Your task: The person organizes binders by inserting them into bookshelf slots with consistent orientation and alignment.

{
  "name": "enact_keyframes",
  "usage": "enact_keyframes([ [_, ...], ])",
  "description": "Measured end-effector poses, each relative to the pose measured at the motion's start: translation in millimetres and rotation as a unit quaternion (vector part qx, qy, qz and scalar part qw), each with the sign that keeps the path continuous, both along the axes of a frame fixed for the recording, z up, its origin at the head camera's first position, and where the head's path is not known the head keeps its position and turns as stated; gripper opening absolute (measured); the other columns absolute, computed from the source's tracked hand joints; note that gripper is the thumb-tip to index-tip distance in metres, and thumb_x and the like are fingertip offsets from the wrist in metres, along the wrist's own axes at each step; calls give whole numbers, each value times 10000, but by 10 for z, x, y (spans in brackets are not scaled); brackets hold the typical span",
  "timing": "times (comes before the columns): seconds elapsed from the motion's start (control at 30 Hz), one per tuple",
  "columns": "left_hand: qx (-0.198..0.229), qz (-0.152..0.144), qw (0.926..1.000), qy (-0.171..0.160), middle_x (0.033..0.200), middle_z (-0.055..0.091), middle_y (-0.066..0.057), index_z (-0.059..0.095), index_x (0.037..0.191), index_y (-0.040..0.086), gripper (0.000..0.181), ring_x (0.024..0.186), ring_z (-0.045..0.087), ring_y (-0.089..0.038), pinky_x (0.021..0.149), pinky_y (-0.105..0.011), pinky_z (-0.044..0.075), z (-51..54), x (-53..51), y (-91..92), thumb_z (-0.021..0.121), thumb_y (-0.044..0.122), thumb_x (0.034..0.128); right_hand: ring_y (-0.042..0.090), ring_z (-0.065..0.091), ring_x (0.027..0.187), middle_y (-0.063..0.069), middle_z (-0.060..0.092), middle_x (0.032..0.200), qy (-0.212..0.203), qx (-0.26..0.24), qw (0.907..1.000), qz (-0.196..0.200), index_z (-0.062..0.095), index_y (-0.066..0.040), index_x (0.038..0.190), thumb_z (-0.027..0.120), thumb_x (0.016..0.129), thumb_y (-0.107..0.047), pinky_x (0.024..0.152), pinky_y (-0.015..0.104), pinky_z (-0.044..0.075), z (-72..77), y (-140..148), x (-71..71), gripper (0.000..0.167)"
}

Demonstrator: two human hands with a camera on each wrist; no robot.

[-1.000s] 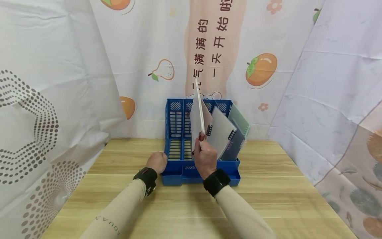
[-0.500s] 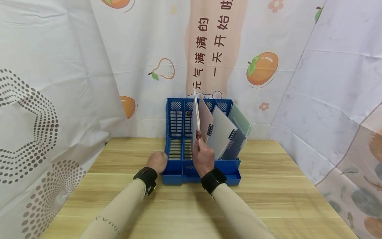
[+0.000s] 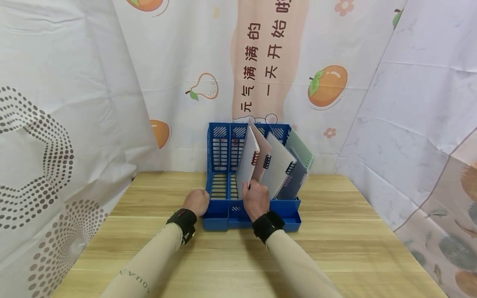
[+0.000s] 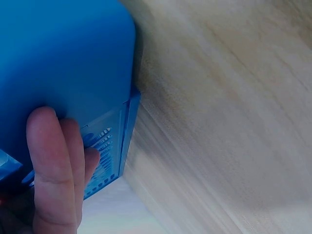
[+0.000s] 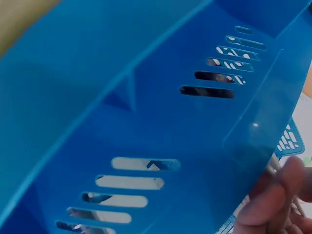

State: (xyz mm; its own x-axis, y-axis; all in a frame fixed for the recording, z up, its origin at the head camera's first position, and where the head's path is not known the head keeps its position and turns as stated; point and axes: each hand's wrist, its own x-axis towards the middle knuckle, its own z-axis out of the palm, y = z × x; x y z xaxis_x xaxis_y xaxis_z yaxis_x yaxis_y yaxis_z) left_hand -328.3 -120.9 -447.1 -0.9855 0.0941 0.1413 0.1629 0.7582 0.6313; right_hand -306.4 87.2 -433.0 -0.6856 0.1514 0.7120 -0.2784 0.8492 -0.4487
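Note:
A blue plastic file rack (image 3: pixel 215 224) with upright compartments stands on the table. My left hand (image 3: pixel 196 202) grips its left front side; in the left wrist view, fingers (image 4: pixel 50 161) lie against the blue outer wall (image 4: pixel 73 58). At the rack's middle, my right hand (image 3: pixel 256 200) holds the lower front edge of a whitish notebook (image 3: pixel 246 163) with red rings. That notebook stands in the rack, leaning right beside a pink notebook (image 3: pixel 262 145). From the right wrist, my fingers (image 5: pixel 265 207) show behind the rack's slotted front (image 5: pixel 161 126), and the notebook is mostly hidden.
Right of the pink one stand a white notebook (image 3: pixel 276 165) with black rings, a grey-blue notebook (image 3: pixel 293 182) and a green notebook (image 3: pixel 300 150). The wooden table (image 3: pixel 149 207) extends to both sides. A printed curtain (image 3: pixel 179 124) hangs close behind the rack.
The red-ringed notebook has come down into the rack and tilted back and right against the pink notebook. My right hand has shifted slightly down; my left hand stays on the rack.

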Motion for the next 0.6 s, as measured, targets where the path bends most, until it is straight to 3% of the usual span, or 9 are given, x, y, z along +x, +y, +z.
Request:
enact_keyframes([
  [0.17,22,35,10000,-19,578,400,1,420,598,132,466,518,462,-200,558,-331,391,3,2,3,393,189,1060,194,604,486,102,638,616,-40,100,9999,32,687,4,737,750,947,-169,462,330,490,-33,46,36,279],
  [0.43,-23,7,10000,-45,582,403,-4,420,606,129,460,524,479,-206,574,-336,406,8,13,19,377,194,1060,207,637,510,118,688,678,536,230,9981,193,696,-7,792,813,896,-191,473,352,508,-46,136,127,241],
  [0.6,-10,11,10000,3,589,399,-8,419,604,128,456,538,471,-211,603,-344,404,-6,5,5,372,190,1054,176,626,507,91,685,667,608,199,9976,262,673,-34,771,808,902,-207,473,325,503,-12,172,206,256],
])
